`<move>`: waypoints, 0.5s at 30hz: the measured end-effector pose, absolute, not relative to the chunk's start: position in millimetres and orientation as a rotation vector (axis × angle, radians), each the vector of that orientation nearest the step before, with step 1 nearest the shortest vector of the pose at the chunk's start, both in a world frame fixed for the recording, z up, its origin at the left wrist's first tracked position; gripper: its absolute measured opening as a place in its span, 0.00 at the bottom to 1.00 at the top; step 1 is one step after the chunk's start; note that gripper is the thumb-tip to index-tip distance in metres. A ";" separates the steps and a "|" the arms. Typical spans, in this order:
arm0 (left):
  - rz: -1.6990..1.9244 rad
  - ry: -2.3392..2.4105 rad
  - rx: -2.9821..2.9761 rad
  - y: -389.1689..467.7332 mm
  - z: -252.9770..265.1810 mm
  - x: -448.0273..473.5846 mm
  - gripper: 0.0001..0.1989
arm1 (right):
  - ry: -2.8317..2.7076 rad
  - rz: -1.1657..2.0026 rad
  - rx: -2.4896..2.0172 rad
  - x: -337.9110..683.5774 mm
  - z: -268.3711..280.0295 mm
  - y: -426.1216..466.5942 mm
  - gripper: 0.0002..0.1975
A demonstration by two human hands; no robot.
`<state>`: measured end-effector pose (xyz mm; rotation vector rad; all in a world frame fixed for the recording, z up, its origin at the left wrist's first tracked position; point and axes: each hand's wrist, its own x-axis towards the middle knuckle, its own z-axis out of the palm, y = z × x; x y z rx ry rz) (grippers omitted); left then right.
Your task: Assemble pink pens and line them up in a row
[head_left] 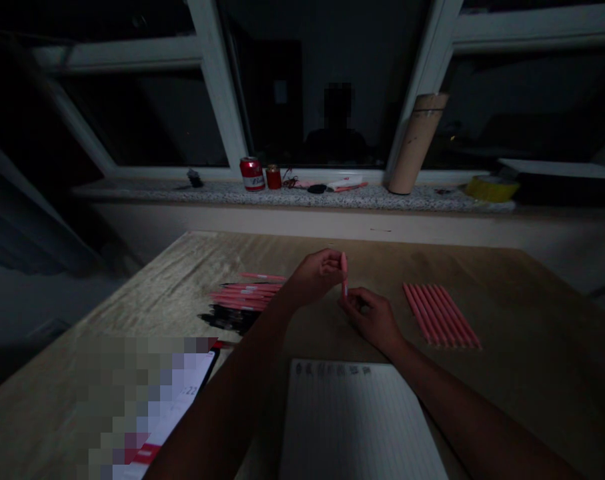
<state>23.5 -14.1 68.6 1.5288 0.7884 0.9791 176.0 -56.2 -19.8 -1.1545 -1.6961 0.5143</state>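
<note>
A pink pen (pixel 344 275) stands upright between my two hands above the table. My left hand (pixel 316 275) is closed round its upper part, while the fingertips of my right hand (pixel 373 319) pinch it near the lower end. Left of my left forearm lies a loose pile of pink pens (pixel 247 293), with black pens (pixel 229 319) heaped against its near side. On the right, several pink pens (pixel 439 315) lie side by side in a neat slanted row. A lined notebook (pixel 355 427) lies open below my hands, with dark scribbles along its top edge.
A phone (pixel 185 393), partly blurred out, lies at the left. Along the windowsill (pixel 222 191) stand a red can (pixel 252 175), a small red jar (pixel 273 177), a tall tan cylinder (pixel 416 143) and a roll of yellow tape (pixel 492 189). The table (pixel 522 320) meets the wall below the sill.
</note>
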 end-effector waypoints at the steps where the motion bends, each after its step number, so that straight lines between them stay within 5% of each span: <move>1: 0.982 0.800 1.540 -14.2 68.1 23.9 0.12 | -1.696 0.514 -1.153 175.9 -19.7 -56.2 0.11; 15: 1.073 0.847 1.525 -9.7 60.9 26.5 0.13 | -1.715 0.504 -1.145 176.2 -22.7 -55.8 0.10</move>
